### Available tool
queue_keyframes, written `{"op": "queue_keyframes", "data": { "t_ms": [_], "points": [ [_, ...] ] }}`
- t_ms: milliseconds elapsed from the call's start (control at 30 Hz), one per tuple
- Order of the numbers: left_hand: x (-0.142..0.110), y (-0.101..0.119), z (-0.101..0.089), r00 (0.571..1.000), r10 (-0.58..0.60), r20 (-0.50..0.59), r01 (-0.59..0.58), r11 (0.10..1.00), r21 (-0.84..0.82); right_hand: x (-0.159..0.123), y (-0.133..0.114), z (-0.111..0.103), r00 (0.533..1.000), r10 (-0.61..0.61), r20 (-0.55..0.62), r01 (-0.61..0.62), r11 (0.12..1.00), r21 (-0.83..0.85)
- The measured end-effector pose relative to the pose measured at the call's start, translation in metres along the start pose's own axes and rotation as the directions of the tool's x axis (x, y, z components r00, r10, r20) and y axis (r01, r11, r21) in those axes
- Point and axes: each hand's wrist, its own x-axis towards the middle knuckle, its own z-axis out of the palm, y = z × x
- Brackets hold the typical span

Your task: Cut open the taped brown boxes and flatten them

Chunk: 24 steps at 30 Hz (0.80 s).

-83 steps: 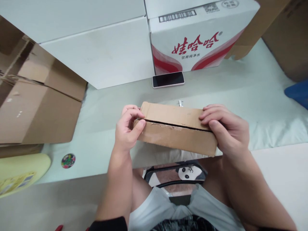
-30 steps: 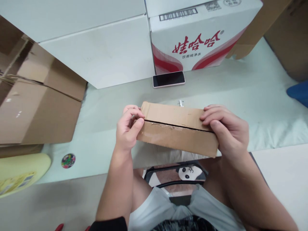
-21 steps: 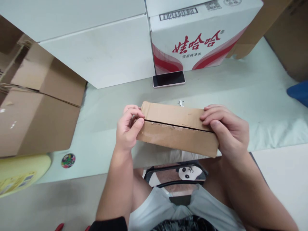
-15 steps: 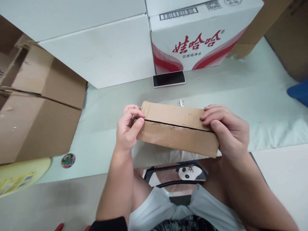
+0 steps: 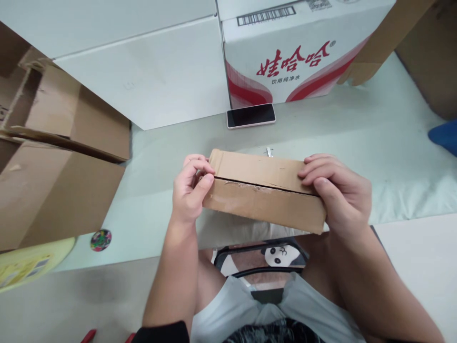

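Observation:
A small brown cardboard box (image 5: 264, 188) is held up over the near edge of the table, its long seam facing me with a narrow dark gap and torn paper along it. Its left end is gripped by my left hand (image 5: 191, 190), thumb on the front and fingers folded behind. On the right end, my right hand (image 5: 337, 195) has its fingers on the top panel and its thumb by the seam. Just behind the box lies a small metallic item (image 5: 269, 152), partly hidden. The underside and contents of the box cannot be seen.
A phone (image 5: 251, 116) lies against a white carton with red lettering (image 5: 293, 71). White boxes (image 5: 150, 81) stand at the back left. Brown cartons (image 5: 64, 190) fill the left side, near a round colourful disc (image 5: 101, 240). A blue object (image 5: 444, 137) sits at far right.
Both hands keep the same hold on the box, which has barely moved. The camera view has shifted very slightly.

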Motion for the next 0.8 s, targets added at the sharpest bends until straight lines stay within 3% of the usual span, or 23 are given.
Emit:
{"op": "queue_keyframes", "data": {
  "t_ms": [800],
  "points": [
    [-0.0001, -0.0005, 0.0006, 1.0, -0.001, -0.008, 0.001, 1.0, -0.017, -0.0022, 0.0016, 0.0007, 1.0, -0.002, -0.006, 0.002, 1.0, 0.008]
  ]
}}
